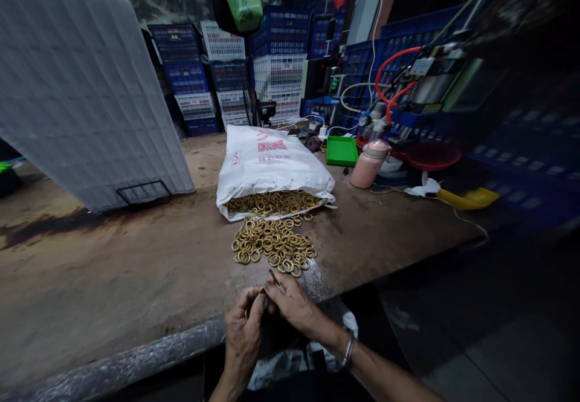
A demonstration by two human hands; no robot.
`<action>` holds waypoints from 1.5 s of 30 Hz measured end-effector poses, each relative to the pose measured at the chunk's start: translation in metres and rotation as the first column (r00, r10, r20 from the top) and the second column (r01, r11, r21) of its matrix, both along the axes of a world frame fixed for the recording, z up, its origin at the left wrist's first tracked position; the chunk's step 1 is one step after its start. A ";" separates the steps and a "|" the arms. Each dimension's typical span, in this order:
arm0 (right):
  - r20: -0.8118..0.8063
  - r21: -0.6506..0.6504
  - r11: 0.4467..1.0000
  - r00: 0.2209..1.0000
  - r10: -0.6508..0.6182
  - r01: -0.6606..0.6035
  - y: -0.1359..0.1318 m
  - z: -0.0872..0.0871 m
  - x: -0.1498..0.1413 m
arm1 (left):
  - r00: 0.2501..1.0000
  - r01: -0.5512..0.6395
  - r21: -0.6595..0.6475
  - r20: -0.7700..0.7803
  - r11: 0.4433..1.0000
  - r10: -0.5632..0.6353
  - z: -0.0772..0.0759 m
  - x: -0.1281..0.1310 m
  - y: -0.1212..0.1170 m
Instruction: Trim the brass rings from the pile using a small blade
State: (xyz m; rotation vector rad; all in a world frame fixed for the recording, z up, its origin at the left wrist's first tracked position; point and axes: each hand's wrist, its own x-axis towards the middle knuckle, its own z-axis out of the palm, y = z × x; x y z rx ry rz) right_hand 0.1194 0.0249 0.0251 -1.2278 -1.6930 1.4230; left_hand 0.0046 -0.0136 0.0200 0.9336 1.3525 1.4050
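My left hand is closed at the table's front edge, its fingers pinched on what looks like a brass ring, mostly hidden. Right beside it, my right hand grips a thin dark metal tool whose narrow end sticks up past the fingers; its exact kind is unclear. The fingertips of both hands meet. Just beyond them lies a loose heap of brass rings. These spill from the open mouth of a white woven sack with red print, lying on its side with more rings inside.
A tall pale ribbed panel stands at the left of the wooden table. To the right are a pink bottle, a green tray, a red dish and a yellow scoop. Stacked crates fill the back.
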 end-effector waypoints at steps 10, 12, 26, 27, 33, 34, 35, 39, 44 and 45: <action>0.005 -0.009 0.997 0.997 -0.076 0.076 0.006 -0.003 -0.004 | 0.974 0.179 -0.259 0.180 0.949 -0.135 -0.008 -0.006 -0.002; 0.063 0.106 0.993 0.996 -0.065 0.058 0.005 -0.001 -0.004 | 0.967 0.207 -0.294 0.209 0.933 -0.148 -0.010 -0.008 -0.003; 0.417 0.356 0.920 0.909 0.003 -0.166 -0.005 -0.004 0.003 | 0.938 0.189 -0.237 0.331 0.953 -0.104 -0.003 -0.008 -0.007; 0.462 0.364 0.908 0.887 0.019 -0.209 -0.007 -0.003 0.004 | 0.936 0.186 -0.231 0.337 0.955 -0.101 -0.003 -0.008 -0.007; 0.566 0.369 0.875 0.822 0.056 -0.314 -0.009 -0.004 0.004 | 0.957 0.161 -0.154 0.264 0.975 -0.117 -0.003 -0.008 -0.007; 0.573 0.363 0.877 0.818 0.056 -0.314 -0.009 -0.005 0.003 | 0.966 0.153 -0.141 0.231 0.978 -0.118 -0.003 -0.008 -0.007; 0.579 0.357 0.881 0.814 0.052 -0.310 -0.009 -0.006 0.003 | 0.974 0.143 -0.131 0.197 0.981 -0.115 -0.002 -0.008 -0.008; 0.624 0.347 0.891 0.782 0.015 -0.293 -0.009 -0.012 0.003 | 0.986 0.116 -0.146 0.132 0.982 -0.097 -0.002 -0.008 -0.012; 0.685 0.360 0.906 0.723 -0.095 -0.222 -0.005 -0.018 0.013 | 0.960 0.210 -0.214 0.230 0.954 -0.160 0.002 -0.007 -0.024; 0.689 0.365 0.909 0.715 -0.118 -0.201 -0.003 -0.018 0.016 | 0.947 0.226 -0.236 0.282 0.945 -0.156 0.004 -0.007 -0.025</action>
